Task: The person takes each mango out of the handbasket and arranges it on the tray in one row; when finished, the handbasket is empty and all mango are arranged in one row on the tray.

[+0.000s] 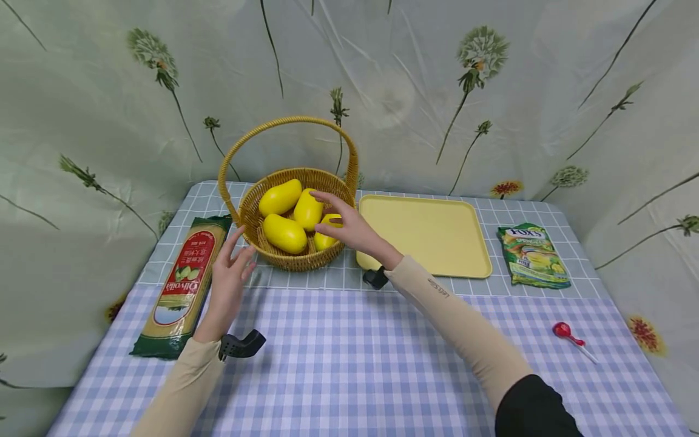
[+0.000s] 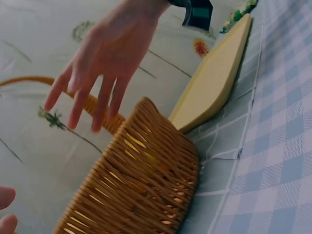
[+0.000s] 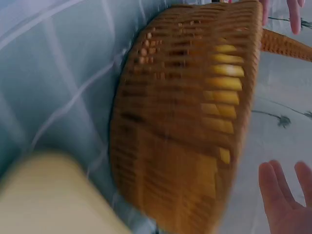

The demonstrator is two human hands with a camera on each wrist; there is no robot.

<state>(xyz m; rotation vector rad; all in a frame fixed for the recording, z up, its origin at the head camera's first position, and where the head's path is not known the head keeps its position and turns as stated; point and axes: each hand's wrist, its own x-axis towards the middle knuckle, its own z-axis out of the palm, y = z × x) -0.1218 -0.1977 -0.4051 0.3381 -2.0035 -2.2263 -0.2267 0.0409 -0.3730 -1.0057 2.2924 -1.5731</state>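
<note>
The left arm comes up from the lower left, its beige sleeve [image 1: 182,385] ending at the wrist, and the left hand [image 1: 225,282] points forward beside the basket's left rim. Its fingers are parted and lightly bent, so its grip is wide; the fingertips are close to the foot of the basket handle [image 1: 289,120], and whether they touch it I cannot tell.

The right arm slants in from the lower right, a black cuff of cloth [image 1: 537,409] high on the forearm. The right hand [image 1: 357,229] is above the right side of the basket, reaching left across its rim, the fingers spread apart and the thumb held away from them: this grip is wide too. In the left wrist view its fingers stand well separated, beyond the wicker wall.

The wicker basket [image 1: 297,262] stands between the two hands at the far side of the surface [image 1: 349,364]. Four yellow fruits [image 1: 285,234] lie inside it, the rightmost partly hidden behind the right hand. A pasta packet [image 1: 182,282] lies just left of the left hand, and a pale yellow tray [image 1: 437,237] lies right of the basket, partly beneath the right wrist in the head view.
</note>
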